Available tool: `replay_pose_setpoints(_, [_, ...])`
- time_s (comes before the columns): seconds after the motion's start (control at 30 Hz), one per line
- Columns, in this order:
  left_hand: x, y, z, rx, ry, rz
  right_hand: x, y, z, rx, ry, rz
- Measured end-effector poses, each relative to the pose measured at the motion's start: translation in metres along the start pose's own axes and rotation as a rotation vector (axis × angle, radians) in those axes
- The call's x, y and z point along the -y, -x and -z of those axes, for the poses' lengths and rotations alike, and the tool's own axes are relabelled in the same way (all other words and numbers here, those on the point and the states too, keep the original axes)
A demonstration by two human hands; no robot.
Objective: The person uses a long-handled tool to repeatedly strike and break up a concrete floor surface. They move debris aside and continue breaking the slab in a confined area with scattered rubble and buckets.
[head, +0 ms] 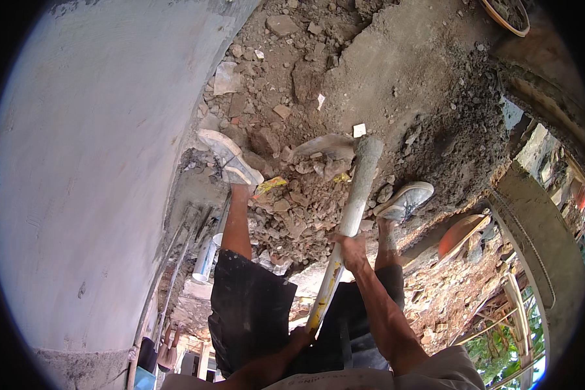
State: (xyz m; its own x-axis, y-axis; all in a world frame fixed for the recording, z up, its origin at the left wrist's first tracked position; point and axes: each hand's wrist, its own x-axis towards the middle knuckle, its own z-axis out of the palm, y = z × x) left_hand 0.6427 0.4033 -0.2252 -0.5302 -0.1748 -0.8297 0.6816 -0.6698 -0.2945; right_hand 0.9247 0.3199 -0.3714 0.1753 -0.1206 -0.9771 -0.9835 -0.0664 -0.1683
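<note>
Both of my hands are around the long pale handle [353, 212] of a mattock or hoe, its surface dusty, with yellow paint worn off the lower part. My right hand [353, 249] grips it about midway. Lower down, close to my black shorts, my left hand [300, 336] holds the handle's end. The tool's curved metal blade [327, 145] points left and lies low over broken rubble [292, 214] between my feet; whether it touches the ground I cannot tell. A small white tile shard [359, 130] lies just beyond the tool head.
A tall plastered wall [92, 161] stands close on my left. White plastic pipes [204, 261] lie behind my left shoe [230, 157]. My right shoe [404, 201] is by dark loose soil [448, 141]. A basin of debris [509, 17] sits far right; another person [168, 348] appears behind.
</note>
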Motion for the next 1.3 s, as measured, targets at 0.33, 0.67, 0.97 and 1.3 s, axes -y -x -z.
replay_pose_setpoints(0.33, [-0.14,-0.008,0.339,-0.791,0.243,-1.013,0.289,-0.063,-0.078,-0.044,-0.209,0.813])
replay_pose_setpoints(0.67, [-0.148,0.013,0.385,-0.522,0.494,-0.706,0.272,-0.272,-0.157,-0.233,0.339,0.467])
replay_pose_setpoints(0.97, [-0.032,0.041,0.178,-0.359,0.744,-0.499,0.136,-0.055,-0.155,-0.101,0.33,0.182])
replay_pose_setpoints(1.3, [0.0,0.006,0.08,-0.212,0.311,-0.168,0.059,0.049,-0.087,-0.134,0.187,0.148])
